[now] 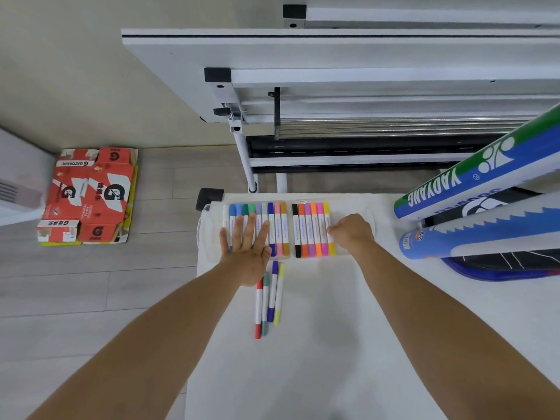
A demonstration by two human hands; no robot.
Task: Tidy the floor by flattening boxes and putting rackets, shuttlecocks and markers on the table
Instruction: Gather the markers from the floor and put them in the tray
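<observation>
Left hand point(247, 256): flat, fingers spread, pressing on markers point(312, 228) in the clear case point(209, 237).
Right hand point(353, 233): fingers curled beside the yellow marker; grip unclear.
Loose markers point(269, 298): four, on the white table point(333, 344).
Flattened box point(88, 197): on the floor, left.
</observation>
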